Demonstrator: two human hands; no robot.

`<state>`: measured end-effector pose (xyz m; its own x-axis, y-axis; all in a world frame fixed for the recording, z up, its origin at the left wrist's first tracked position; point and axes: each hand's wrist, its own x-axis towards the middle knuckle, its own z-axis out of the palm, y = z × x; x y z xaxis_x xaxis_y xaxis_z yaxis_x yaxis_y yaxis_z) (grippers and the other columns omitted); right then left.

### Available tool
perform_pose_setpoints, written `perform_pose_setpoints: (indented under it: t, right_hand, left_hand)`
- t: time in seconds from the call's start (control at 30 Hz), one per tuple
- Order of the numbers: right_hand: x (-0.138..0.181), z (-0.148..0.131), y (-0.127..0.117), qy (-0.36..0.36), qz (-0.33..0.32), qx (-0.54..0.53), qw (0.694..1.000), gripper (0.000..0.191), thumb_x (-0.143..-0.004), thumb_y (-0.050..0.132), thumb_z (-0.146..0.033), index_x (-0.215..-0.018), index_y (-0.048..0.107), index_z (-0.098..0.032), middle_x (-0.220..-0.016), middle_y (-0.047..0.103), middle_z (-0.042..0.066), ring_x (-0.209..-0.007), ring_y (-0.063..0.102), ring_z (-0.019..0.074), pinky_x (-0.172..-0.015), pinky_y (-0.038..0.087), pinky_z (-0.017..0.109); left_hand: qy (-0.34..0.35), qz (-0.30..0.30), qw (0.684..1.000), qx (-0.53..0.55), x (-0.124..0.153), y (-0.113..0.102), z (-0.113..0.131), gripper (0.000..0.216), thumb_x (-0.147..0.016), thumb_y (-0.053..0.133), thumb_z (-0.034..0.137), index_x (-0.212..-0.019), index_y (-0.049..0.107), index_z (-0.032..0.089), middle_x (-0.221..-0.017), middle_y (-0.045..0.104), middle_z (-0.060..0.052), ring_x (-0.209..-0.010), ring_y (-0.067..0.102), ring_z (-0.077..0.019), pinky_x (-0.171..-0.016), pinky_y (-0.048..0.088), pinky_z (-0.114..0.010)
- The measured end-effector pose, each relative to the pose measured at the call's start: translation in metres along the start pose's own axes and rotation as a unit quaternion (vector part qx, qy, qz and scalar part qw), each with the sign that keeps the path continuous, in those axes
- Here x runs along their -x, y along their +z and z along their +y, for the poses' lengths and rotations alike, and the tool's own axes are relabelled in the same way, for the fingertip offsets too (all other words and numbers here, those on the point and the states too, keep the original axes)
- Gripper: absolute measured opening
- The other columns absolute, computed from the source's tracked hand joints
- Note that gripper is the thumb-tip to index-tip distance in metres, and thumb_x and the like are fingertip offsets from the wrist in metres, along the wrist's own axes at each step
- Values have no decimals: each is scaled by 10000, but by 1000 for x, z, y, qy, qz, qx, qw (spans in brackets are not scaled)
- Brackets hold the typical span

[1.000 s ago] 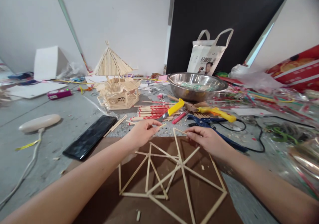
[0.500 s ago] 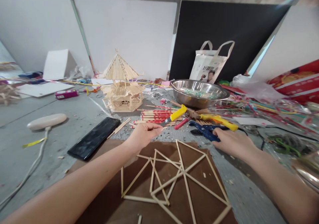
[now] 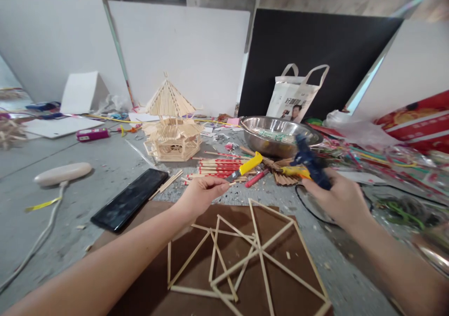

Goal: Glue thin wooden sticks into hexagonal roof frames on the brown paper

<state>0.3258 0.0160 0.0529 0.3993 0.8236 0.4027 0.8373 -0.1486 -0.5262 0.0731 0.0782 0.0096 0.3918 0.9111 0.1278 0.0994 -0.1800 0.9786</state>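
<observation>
My left hand [image 3: 205,195] is closed in a pinch on a short piece of wooden stick [image 3: 233,183], whose pale tip pokes out past the fingers. It hovers over the far edge of a brown board [image 3: 140,278]. On that board lies a flat frame of thin wooden sticks [image 3: 260,250], several of them crossing at one hub. My right hand [image 3: 342,196] grips a blue glue gun [image 3: 310,164], blurred by motion and tilted up above the floor, with a black cord [image 3: 308,210] beneath it. A yellow-handled knife [image 3: 250,163] lies just beyond my left fingers.
A stick-built pavilion [image 3: 171,124] stands behind. Red-tipped sticks [image 3: 217,167], a red pen-like tool [image 3: 257,178] and a steel basin [image 3: 270,145] sit ahead. Left are a phone [image 3: 129,199] and a white corded device [image 3: 63,173]. Plastic wrappers [image 3: 386,157] clutter the right.
My right hand has lifted the blue glue gun off the floor and tipped it upright. My left hand has barely moved and keeps its pinch.
</observation>
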Motion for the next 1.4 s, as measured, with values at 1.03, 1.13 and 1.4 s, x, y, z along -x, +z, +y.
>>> perform_pose_setpoints:
  t: [1.03, 1.13, 1.4]
  right_hand:
    - [-23, -30, 44, 36, -275, -544, 792, 132, -663, 569, -198, -786, 572, -152, -441, 374, -81, -315, 276, 20, -303, 155, 181]
    - [-20, -30, 43, 57, -281, -537, 793, 195, -627, 586, -187, -819, 592, -153, -544, 501, -39, -374, 374, 38, -318, 257, 176]
    - [-14, -28, 43, 35, -266, -531, 803, 127, -590, 548, -125, -678, 613, -191, -788, 638, 9, -794, 577, 186, -717, 463, 337]
  left_hand:
    - [39, 7, 997, -63, -26, -9, 30, 240, -685, 540, 358, -775, 621, 151, -682, 536, -5, -501, 385, -50, -456, 317, -182]
    - [62, -10, 995, -81, -35, -3, 29, 208, -669, 557, 314, -763, 626, 141, -957, 539, -56, -549, 442, -48, -458, 350, -177]
    - [4, -107, 993, -46, -42, 5, 13, 257, -673, 548, 359, -783, 604, 134, -953, 564, -73, -531, 507, -62, -449, 368, -181]
